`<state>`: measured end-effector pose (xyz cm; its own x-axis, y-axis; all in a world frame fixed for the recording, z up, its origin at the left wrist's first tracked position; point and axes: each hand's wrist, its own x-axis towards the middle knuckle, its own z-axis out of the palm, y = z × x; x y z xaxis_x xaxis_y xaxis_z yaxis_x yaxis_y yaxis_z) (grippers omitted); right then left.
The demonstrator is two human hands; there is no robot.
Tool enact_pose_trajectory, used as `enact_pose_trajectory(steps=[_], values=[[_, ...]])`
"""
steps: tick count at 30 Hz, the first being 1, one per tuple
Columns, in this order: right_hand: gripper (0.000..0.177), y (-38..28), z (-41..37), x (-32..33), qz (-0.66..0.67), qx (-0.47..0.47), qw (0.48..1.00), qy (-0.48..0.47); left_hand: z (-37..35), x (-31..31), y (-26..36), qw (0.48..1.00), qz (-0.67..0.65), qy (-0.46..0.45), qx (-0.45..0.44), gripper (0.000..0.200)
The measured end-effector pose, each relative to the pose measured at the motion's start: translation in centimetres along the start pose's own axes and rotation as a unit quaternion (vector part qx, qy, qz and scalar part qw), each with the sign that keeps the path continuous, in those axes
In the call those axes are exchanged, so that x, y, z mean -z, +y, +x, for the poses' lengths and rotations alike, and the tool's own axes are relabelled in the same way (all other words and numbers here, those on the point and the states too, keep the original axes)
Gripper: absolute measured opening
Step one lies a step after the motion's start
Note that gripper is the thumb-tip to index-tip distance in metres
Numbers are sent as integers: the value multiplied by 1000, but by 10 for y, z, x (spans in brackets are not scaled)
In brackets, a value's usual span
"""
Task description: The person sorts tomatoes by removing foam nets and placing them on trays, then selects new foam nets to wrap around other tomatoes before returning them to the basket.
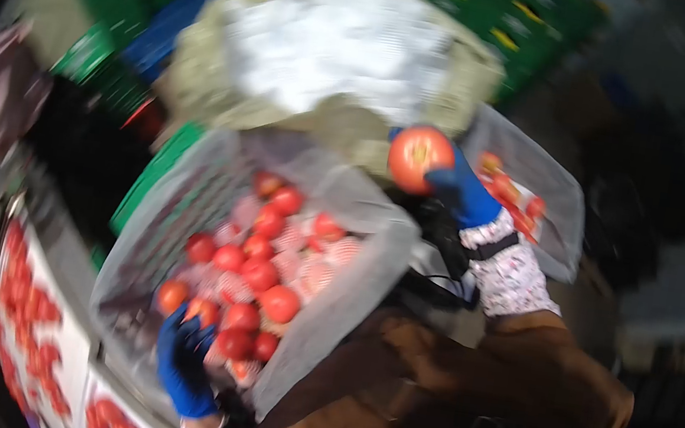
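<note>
My right hand [464, 192], in a blue glove, is closed on a large tomato [420, 158], held up with its star-marked end showing. Below and to the left, a crate with a clear plastic liner [130, 263] holds several red tomatoes [259, 274], some in pale foam nets [316, 277]. My left hand [186, 363], also gloved in blue, reaches into the crate's near left corner. Its fingers are bent around the lower edge of an orange-red tomato [203, 312]; blur softens the exact contact.
An open sack [197, 62] full of white foam nets [340, 43] stands behind the crate. At the right, another lined container [565, 219] holds reddish pieces [516, 195]. Green crates [510, 19] stand at the back, and a box printed with tomatoes [29, 293] is at the left.
</note>
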<state>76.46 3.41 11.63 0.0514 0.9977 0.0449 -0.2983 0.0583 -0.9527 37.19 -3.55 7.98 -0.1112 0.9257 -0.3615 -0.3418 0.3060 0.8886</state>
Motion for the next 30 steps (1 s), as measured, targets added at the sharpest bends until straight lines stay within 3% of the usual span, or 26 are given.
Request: enact_pose_trajectory(steps=[1, 3, 5, 6, 8, 10, 11, 12, 15, 17, 19, 21, 22, 23, 25, 27, 30], values=[[55, 1, -9, 37, 53, 33, 989, 132, 3, 5, -2, 999, 36, -18, -9, 40], [51, 17, -28, 117, 124, 66, 919, 368, 13, 17, -8, 998, 43, -44, -2, 39], [55, 35, -51, 206, 43, 84, 847, 523, 2, -11, 6, 998, 24, -45, 30, 44], [54, 36, -59, 242, 35, 70, 816, 573, -3, -20, 11, 998, 0, -21, 57, 49], [53, 37, -76, 305, 114, 39, 805, 581, -3, -28, 15, 997, 9, -34, 62, 49], [52, 39, -79, 343, 180, 19, 848, 498, -3, -23, 8, 997, -9, -57, 53, 48], [50, 22, -72, 302, 76, 34, 849, 523, 1, -21, 2, 998, -10, -40, 47, 48], [45, 15, -63, 274, 18, 31, 886, 463, 4, -20, -1, 999, 6, -39, 32, 44], [30, -14, -11, 166, -198, 20, 948, 248, 0, -19, 4, 999, -10, -45, 24, 38], [24, -43, 8, 61, -275, -52, 958, 60, 0, -19, 11, 997, -24, -72, -6, 38], [20, -42, 21, -31, -256, -88, 956, -117, -2, -23, 19, 997, -21, -71, -19, 39], [24, -7, 37, -92, -303, -75, 910, -273, -6, -19, 20, 997, -31, -65, -26, 40], [22, 18, 51, -112, -383, -11, 856, -346, -9, -19, 20, 997, -40, -62, -33, 41], [22, 50, 65, -128, -457, 55, 787, -411, -14, -18, 21, 997, -36, -58, -35, 42], [24, 115, 87, -161, -694, 4, 599, -399, -20, -14, 20, 996, -44, -62, -40, 44], [21, 154, 87, -156, -728, 49, 567, -383, -25, -9, 19, 996, -69, -24, -47, 41], [24, 220, 93, -139, -742, 3, 569, -356, -31, 9, 15, 996, -75, -10, -35, 42]])
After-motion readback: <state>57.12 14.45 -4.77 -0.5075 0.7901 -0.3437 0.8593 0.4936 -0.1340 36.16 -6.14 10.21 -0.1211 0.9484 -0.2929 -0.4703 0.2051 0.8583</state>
